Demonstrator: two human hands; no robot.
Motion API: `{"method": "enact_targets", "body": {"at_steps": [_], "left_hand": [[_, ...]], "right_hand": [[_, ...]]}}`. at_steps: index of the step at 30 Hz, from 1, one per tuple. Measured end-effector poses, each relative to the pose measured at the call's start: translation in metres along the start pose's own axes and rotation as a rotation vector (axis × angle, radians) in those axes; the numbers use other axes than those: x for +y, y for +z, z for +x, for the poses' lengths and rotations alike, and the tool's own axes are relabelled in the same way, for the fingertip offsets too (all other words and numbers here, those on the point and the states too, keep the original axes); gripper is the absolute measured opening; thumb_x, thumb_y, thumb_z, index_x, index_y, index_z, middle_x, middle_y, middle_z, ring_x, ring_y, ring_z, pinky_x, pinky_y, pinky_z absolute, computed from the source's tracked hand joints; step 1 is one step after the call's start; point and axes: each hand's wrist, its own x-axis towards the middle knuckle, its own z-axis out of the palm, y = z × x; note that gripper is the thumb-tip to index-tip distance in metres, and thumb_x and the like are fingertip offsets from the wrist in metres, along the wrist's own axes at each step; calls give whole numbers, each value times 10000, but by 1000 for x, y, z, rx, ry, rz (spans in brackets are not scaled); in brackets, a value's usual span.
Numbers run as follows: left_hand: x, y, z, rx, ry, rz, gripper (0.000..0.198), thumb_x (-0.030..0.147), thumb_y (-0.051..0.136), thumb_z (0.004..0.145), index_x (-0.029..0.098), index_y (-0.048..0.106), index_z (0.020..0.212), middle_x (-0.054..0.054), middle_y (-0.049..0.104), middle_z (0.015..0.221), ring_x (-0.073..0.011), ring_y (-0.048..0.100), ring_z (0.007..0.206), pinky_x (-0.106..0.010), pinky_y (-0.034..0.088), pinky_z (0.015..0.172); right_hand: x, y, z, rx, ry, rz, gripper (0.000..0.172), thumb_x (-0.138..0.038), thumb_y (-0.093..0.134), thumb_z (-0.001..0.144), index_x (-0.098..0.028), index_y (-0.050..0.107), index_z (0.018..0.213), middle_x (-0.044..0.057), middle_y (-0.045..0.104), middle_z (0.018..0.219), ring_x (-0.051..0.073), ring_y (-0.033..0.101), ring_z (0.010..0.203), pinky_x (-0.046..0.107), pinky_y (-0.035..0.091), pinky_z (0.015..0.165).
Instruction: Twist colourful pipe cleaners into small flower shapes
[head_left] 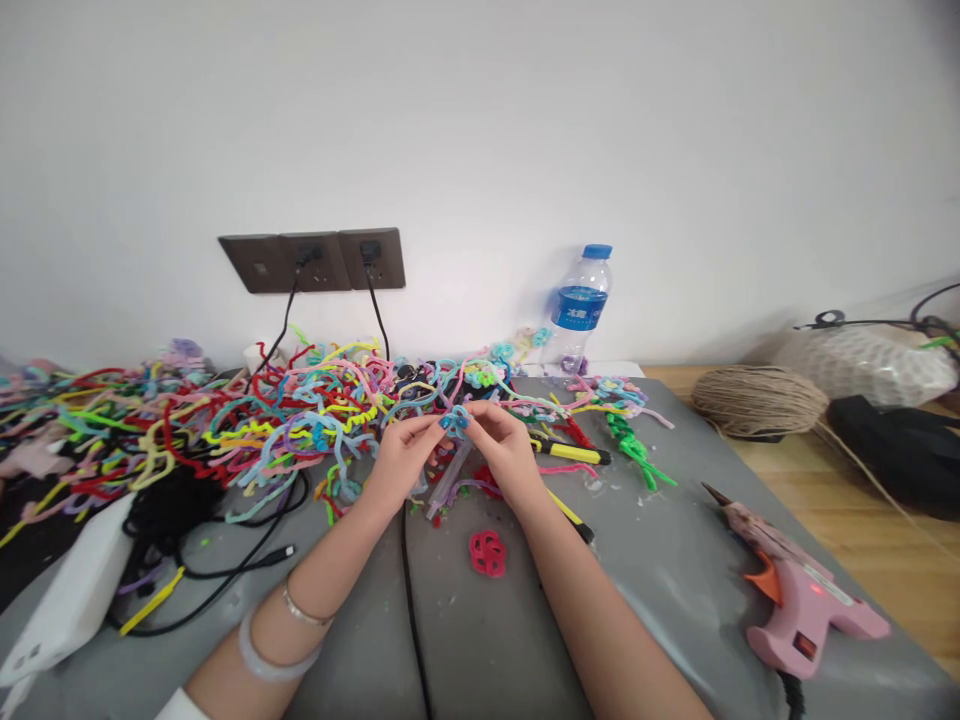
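Note:
My left hand (pixel 401 458) and my right hand (pixel 506 450) meet over the middle of the grey table (pixel 660 560). Together they pinch a small blue pipe-cleaner flower (pixel 454 421) between their fingertips. Both hands are closed on it. A red pipe-cleaner flower (pixel 488 553) lies flat on the table just below my right wrist. Behind the hands spreads a big tangle of coloured pipe cleaners (pixel 247 420).
A pink glue gun (pixel 795 600) lies at the right. Yellow-handled tools (pixel 570 452) and a green twisted piece (pixel 634 450) sit right of my hands. A water bottle (pixel 581 308) stands by the wall. Twine ball (pixel 757 400), wall sockets (pixel 315 260), black cables (pixel 225 570), white box (pixel 67 600).

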Motion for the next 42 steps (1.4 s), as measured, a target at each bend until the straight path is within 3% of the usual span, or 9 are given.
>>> {"method": "enact_targets", "body": {"at_steps": [7,13,17,21,25,30,32,36,42], "left_hand": [[4,-2,1,-32,-22,-5,267,436,697,742,169,705,755,3,561,570,-113,484,493,-211,370,447],[3,-6,3,-20,142,82,228,408,669,773,180,680,760,6,578,653,-120,490,561,-218,389,521],[4,-7,3,-38,165,116,214,384,643,795,183,660,724,5,586,689,-118,481,572,-221,386,537],[8,-7,2,-69,83,98,195,368,671,763,178,645,729,26,531,654,-93,420,522,-209,329,479],[9,-8,3,-120,-117,-95,247,407,719,703,177,640,743,57,433,577,-66,324,463,-197,269,429],[9,-8,3,-167,-217,-197,289,406,748,663,155,662,777,42,437,593,-63,344,498,-169,282,425],[10,-8,3,-155,-149,-123,259,391,719,700,156,656,786,27,481,631,-68,391,516,-169,325,442],[10,-10,1,-105,196,167,125,209,661,743,178,652,864,-16,608,818,-124,571,710,-201,474,596],[2,-14,2,-112,468,416,203,138,617,799,200,710,969,-43,667,919,-147,640,769,-224,512,618]], "right_hand": [[0,-1,1,5,31,25,264,-479,725,751,-216,703,763,24,699,787,189,630,743,329,521,726],[-6,2,0,-81,98,50,309,-505,753,719,-209,695,784,16,691,739,171,621,667,302,527,637],[-7,2,0,-123,137,75,314,-501,783,682,-213,696,771,8,682,704,166,611,625,309,536,617],[-6,0,0,-112,154,98,289,-470,797,678,-212,728,790,8,687,711,162,612,636,307,539,627],[-6,-1,0,-109,140,124,268,-446,787,700,-219,745,837,17,710,755,160,606,645,309,533,641],[-3,-2,2,-131,170,216,235,-396,807,692,-221,754,839,7,716,748,143,599,639,286,516,649],[-2,-3,2,-122,208,261,230,-386,814,688,-220,758,836,-1,706,727,130,589,622,269,506,637],[0,-6,2,-93,284,310,250,-414,816,684,-209,763,816,0,697,714,111,564,587,243,483,598],[1,-8,2,-152,303,300,299,-442,819,673,-201,772,843,12,705,732,108,536,557,251,461,570]]}}
